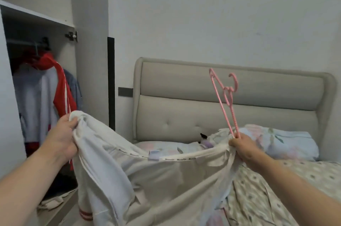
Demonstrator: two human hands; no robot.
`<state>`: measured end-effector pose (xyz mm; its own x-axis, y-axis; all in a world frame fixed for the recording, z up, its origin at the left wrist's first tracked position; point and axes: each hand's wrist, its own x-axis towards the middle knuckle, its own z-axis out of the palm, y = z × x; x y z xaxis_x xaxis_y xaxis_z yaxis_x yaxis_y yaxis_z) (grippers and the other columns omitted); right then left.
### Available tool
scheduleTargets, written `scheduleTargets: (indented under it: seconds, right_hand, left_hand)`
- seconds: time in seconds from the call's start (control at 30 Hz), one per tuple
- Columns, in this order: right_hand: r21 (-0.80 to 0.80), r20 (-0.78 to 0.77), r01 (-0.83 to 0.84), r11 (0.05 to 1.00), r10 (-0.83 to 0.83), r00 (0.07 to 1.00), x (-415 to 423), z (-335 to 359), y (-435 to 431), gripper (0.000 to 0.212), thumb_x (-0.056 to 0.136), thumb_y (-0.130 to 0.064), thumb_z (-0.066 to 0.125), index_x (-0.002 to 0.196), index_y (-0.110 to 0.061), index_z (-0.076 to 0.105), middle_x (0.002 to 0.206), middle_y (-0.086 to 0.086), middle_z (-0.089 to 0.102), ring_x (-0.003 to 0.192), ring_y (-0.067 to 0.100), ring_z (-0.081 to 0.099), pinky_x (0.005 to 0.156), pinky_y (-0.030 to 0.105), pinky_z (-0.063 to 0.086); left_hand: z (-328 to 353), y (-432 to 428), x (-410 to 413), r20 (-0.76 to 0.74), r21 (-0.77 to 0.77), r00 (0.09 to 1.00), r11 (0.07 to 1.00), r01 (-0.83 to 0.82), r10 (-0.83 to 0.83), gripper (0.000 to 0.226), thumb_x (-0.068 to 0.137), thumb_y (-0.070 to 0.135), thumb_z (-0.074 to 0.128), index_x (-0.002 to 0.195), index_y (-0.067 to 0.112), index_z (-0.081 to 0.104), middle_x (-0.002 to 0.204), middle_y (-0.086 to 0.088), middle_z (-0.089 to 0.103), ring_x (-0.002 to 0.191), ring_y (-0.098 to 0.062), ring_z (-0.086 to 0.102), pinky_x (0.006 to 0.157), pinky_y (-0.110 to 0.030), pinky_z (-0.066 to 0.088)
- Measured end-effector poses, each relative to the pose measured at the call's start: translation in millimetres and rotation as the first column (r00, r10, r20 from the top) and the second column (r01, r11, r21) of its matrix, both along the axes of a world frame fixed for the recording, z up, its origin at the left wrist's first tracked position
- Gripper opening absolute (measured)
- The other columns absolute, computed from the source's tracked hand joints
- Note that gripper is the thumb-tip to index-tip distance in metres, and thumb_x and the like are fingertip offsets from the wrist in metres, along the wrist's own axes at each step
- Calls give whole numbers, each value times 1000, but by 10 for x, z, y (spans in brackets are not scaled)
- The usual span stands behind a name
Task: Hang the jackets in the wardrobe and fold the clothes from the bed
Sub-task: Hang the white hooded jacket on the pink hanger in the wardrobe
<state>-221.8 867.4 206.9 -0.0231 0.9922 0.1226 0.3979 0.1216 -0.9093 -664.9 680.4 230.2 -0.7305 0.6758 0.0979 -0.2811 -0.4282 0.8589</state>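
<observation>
Several garments (46,87) are hanging in the white wardrobe (36,15) beyond the left hand (62,139), which is gripping a white red-cuffed fabric jacket (147,179); the right hand (243,149) is pinching jacket and pink plastic hanger (226,88).

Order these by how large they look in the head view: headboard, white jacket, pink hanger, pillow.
1. The headboard and white jacket look about equal. The jacket is nearer the camera, so I do not rank them.
2. pillow
3. pink hanger
</observation>
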Motion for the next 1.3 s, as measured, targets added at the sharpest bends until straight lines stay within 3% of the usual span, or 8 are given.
scheduleTargets:
  seconds: [0.3, 0.47, 0.57, 0.67, 0.8, 0.97, 1.17, 1.3]
  right_hand:
    - [-284, 351, 16, 959, 88, 932, -411, -1927, 140, 8, 85, -9, 55, 79, -9, 60, 70, 5, 57, 60, 18, 50, 51, 27, 35]
    - [-104, 416, -64, 993, 102, 904, -345, -1951, 114, 10, 85, -22, 75, 78, -25, 69, 63, -14, 62, 54, -2, 56, 49, 9, 35]
    - [-78, 420, -153, 985, 172, 891, -271, -1759, 56, 9, 85, -25, 76, 88, -33, 75, 77, -10, 72, 67, 4, 65, 61, 18, 49]
    - [-221, 339, -270, 937, 334, 880, -255, -1614, -42, 15, 90, -24, 69, 79, -21, 80, 71, 5, 74, 60, 18, 67, 53, 26, 53]
    - [-519, 177, -343, 783, 490, 853, -304, -1643, -113, 32, 99, -31, 53, 92, -7, 73, 81, 12, 76, 58, 19, 69, 44, 21, 44]
    - [-612, 151, -361, 703, 552, 820, -458, -1922, -78, 44, 94, -51, 53, 95, -11, 72, 84, 15, 76, 57, 25, 66, 47, 23, 44]
    - [-628, 46, -409, 662, 557, 829, -807, -2294, 44, 47, 95, -53, 54, 97, -8, 70, 87, 14, 76, 70, 30, 73, 49, 26, 52]
    - [-637, 43, -374, 674, 515, 856, -960, -2544, 102, 44, 95, -50, 57, 93, -7, 69, 84, 14, 76, 67, 25, 73, 49, 27, 53]
  left_hand:
    - [-2144, 444, -307, 156, -389, 973, 895, 219, -171, 29, 104, 12, 39, 117, 16, 64, 103, -15, 72, 96, -32, 66, 83, -45, 51]
    - [-2508, 437, -541, 182, -527, 939, 777, 345, -293, 27, 97, 17, 55, 122, 11, 62, 113, -18, 70, 102, -38, 68, 90, -49, 51]
    - [-2609, 415, -600, 176, -696, 922, 618, 364, -345, 36, 88, 18, 70, 120, 3, 62, 107, -20, 72, 100, -39, 69, 96, -53, 49]
    - [-2641, 438, -584, 225, -739, 930, 571, 357, -291, 31, 95, 21, 61, 115, -2, 64, 99, -21, 73, 96, -37, 69, 90, -48, 52]
    - [-2496, 543, -592, 370, -571, 916, 740, 354, -153, 32, 100, 34, 48, 109, 7, 63, 96, -20, 74, 90, -35, 70, 72, -44, 51]
    - [-2167, 632, -483, 399, -384, 886, 834, 396, -237, 41, 99, 39, 47, 104, 6, 71, 104, -21, 72, 89, -38, 72, 75, -48, 49]
    - [-2084, 670, -32, 370, -407, 747, 626, 664, -552, 36, 90, 25, 54, 105, -1, 73, 109, -25, 70, 86, -35, 72, 65, -42, 60]
    - [-2456, 775, 132, 202, -683, 726, 437, 585, -657, 27, 97, 34, 53, 112, 16, 68, 97, -18, 68, 71, -24, 66, 55, -30, 55]
